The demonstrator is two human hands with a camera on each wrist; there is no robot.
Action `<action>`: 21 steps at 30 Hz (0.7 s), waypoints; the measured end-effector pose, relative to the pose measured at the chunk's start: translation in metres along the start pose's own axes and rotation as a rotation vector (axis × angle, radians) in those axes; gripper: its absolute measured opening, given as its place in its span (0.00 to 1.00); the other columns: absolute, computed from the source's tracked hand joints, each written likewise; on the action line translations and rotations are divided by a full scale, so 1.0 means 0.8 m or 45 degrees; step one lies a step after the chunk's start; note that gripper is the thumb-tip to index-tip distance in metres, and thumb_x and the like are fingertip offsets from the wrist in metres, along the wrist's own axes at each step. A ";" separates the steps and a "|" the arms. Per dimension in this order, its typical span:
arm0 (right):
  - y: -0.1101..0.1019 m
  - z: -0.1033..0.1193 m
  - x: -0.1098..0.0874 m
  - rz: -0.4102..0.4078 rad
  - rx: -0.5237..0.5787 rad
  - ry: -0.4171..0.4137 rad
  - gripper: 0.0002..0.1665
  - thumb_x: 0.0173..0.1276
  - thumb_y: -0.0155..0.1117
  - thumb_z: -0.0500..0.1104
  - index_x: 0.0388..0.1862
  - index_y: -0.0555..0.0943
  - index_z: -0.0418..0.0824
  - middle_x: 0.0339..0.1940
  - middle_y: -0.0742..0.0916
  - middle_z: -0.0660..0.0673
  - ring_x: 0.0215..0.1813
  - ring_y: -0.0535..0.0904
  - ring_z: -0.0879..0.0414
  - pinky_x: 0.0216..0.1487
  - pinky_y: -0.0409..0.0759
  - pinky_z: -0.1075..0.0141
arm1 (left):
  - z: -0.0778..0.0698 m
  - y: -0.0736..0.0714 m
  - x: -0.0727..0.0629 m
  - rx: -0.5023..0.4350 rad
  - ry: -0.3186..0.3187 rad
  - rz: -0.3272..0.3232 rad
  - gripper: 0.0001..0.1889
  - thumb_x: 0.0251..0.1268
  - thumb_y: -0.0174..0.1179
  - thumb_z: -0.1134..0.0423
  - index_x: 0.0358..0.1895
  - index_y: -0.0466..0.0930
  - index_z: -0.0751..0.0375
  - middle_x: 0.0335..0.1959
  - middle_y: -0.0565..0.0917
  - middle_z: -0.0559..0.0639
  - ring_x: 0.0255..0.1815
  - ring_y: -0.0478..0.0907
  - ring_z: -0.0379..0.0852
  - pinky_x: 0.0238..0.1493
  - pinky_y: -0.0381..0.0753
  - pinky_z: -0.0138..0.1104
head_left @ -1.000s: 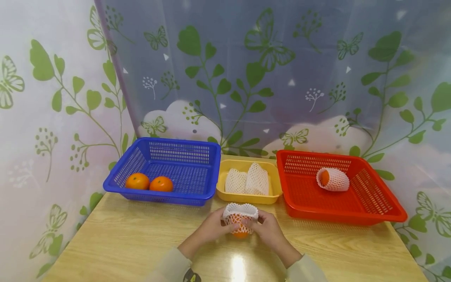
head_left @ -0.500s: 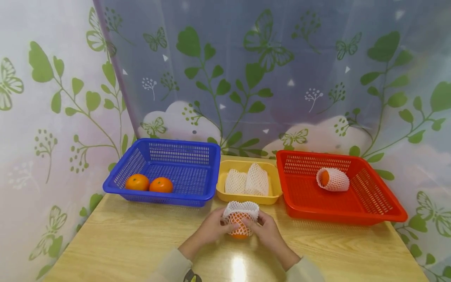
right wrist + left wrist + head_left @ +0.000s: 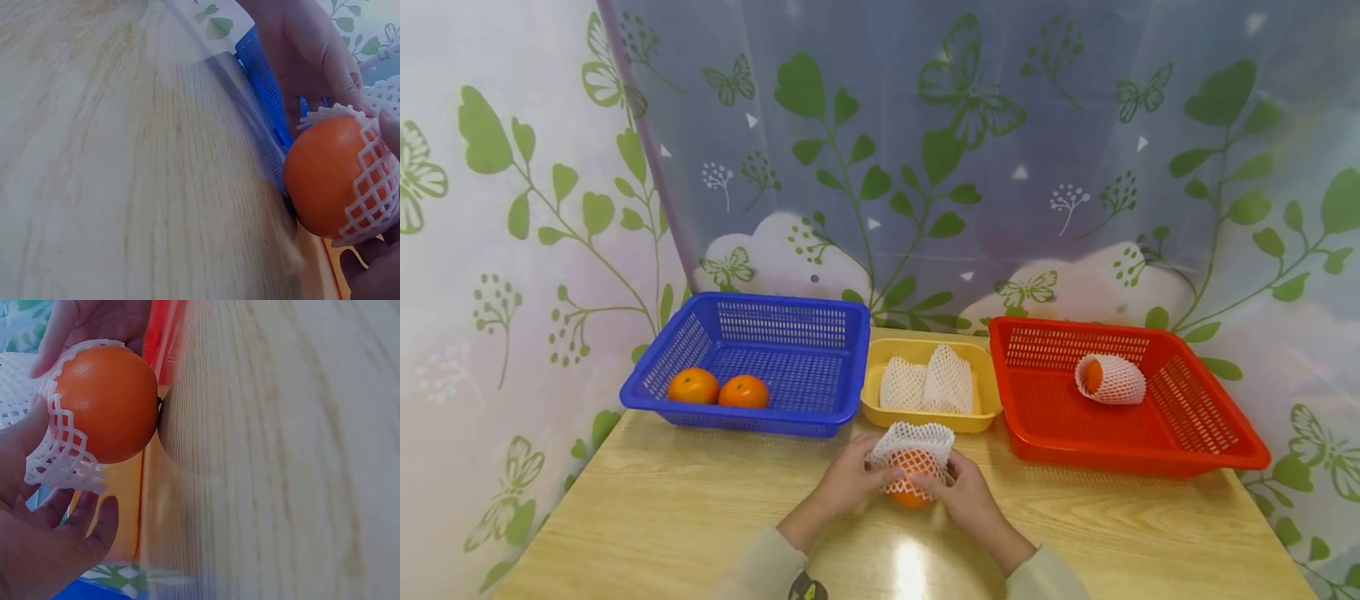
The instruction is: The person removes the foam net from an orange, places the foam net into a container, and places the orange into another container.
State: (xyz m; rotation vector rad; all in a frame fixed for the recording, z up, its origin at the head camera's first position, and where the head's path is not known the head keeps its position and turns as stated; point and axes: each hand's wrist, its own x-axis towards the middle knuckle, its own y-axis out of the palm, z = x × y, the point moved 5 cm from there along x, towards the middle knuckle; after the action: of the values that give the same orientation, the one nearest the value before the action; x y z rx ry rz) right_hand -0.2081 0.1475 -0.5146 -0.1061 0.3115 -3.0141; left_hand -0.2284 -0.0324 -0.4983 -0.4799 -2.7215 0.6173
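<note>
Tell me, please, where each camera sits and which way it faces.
Head: on the head, facing forward and down at the table; left hand, right hand and sleeves show.
Left wrist: on that wrist, facing the orange partly in its net; left hand lower left, right hand top.
Right wrist: on that wrist, facing the same orange; left hand top, right hand lower right.
Both wrist views share the orange, net, table and hands.

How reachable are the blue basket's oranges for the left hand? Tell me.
Probably yes, though the left hand must first let go of the net: the blue basket is open-topped, and nothing covers its oranges.
</note>
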 end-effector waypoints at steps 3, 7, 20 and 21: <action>0.000 0.000 -0.001 0.027 -0.033 -0.002 0.26 0.60 0.73 0.45 0.56 0.79 0.40 0.56 0.84 0.44 0.64 0.74 0.47 0.65 0.71 0.50 | 0.000 0.001 0.001 -0.016 0.008 0.016 0.25 0.61 0.68 0.57 0.58 0.78 0.66 0.57 0.78 0.59 0.58 0.74 0.54 0.55 0.79 0.41; 0.000 0.003 -0.002 0.049 -0.106 -0.012 0.25 0.61 0.73 0.46 0.56 0.80 0.40 0.56 0.83 0.43 0.62 0.75 0.46 0.63 0.73 0.50 | 0.001 0.003 -0.001 -0.061 0.004 0.067 0.26 0.61 0.67 0.57 0.60 0.75 0.65 0.55 0.79 0.57 0.55 0.76 0.52 0.53 0.79 0.39; -0.007 0.022 0.001 -0.086 -0.158 -0.093 0.14 0.58 0.71 0.32 0.45 0.87 0.36 0.44 0.88 0.42 0.45 0.82 0.56 0.45 0.80 0.66 | 0.000 0.011 -0.003 -0.138 -0.020 0.183 0.27 0.58 0.70 0.60 0.60 0.73 0.63 0.51 0.81 0.54 0.47 0.77 0.45 0.47 0.79 0.33; -0.007 0.022 0.001 -0.080 -0.155 -0.086 0.13 0.58 0.71 0.33 0.43 0.87 0.36 0.42 0.89 0.43 0.43 0.81 0.57 0.44 0.80 0.68 | 0.000 0.011 -0.002 -0.134 -0.016 0.182 0.27 0.58 0.70 0.60 0.60 0.73 0.63 0.51 0.81 0.54 0.46 0.77 0.45 0.47 0.79 0.33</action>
State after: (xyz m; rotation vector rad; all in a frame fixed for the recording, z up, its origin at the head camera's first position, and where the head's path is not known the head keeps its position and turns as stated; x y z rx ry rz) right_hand -0.2084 0.1493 -0.4961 -0.2319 0.4944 -3.0435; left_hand -0.2243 -0.0252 -0.5027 -0.7034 -2.7595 0.5152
